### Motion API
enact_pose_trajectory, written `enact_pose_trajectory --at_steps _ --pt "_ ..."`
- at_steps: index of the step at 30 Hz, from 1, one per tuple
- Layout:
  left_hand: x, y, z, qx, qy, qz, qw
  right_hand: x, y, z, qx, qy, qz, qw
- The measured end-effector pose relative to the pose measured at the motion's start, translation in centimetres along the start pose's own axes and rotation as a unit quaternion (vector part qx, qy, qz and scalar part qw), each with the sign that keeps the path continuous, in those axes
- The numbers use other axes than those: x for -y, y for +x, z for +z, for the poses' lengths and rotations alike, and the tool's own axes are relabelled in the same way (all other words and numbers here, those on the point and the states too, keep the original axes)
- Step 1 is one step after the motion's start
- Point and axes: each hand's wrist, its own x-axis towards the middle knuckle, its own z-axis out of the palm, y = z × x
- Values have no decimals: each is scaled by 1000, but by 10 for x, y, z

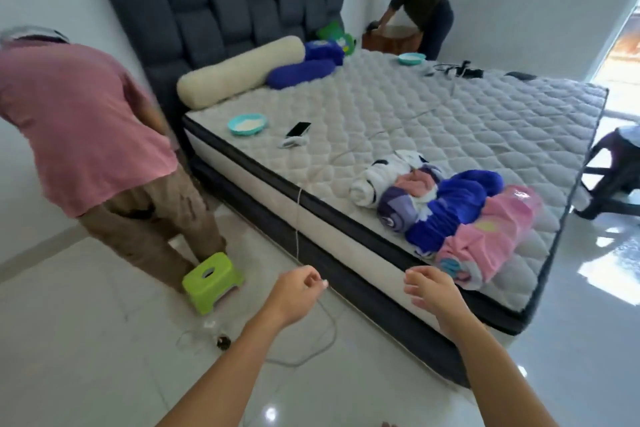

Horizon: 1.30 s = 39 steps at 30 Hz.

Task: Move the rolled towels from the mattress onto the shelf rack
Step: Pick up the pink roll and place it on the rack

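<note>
Several rolled towels lie side by side near the front edge of the quilted mattress [433,114]: a white roll [374,180], a purple and pink roll [401,204], a blue roll [453,208] and a pink roll [495,232]. My left hand [294,291] hovers over the floor in front of the bed, fingers loosely curled and holding nothing. My right hand [433,288] is held out at the mattress edge, just short of the pink roll, fingers apart and empty. No shelf rack is in view.
A person in a pink shirt [79,121] bends over at the left beside a green stool [211,281]. Another person [422,0] stoops at a wooden table behind the bed. Bolsters, two teal bowls, a phone [298,129] and cables lie on the mattress. A dark chair [613,170] stands at right.
</note>
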Motion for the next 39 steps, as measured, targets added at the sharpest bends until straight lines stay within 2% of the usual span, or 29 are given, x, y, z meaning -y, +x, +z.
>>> enact_pose_trajectory --at_steps 4,12,16,21,24,27,33,36,39 --pt "-44 76 39 72 -6 -20 997 -8 58 -44 -44 32 25 998" --pt "-132 197 108 179 -38 -26 983 10 151 -115 -121 12 69 990" --pt "-167 238 152 250 -109 -94 958 9 180 -145 -174 14 93 980" --pt "-188 266 215 334 -139 -219 906 -4 201 -182 -243 -1 128 961" --pt "-199 266 242 357 -150 -305 870 -16 221 -208 -238 -7 157 958" --pt "-209 270 263 366 -169 -358 842 -23 249 -233 -221 33 191 956" --pt "-215 274 296 315 -211 -403 833 -36 306 -271 -131 89 262 952" --pt "-219 273 305 286 -224 -431 826 -40 327 -271 -95 94 279 951" --pt "-221 275 311 265 -230 -456 818 -44 337 -264 -70 148 289 943"
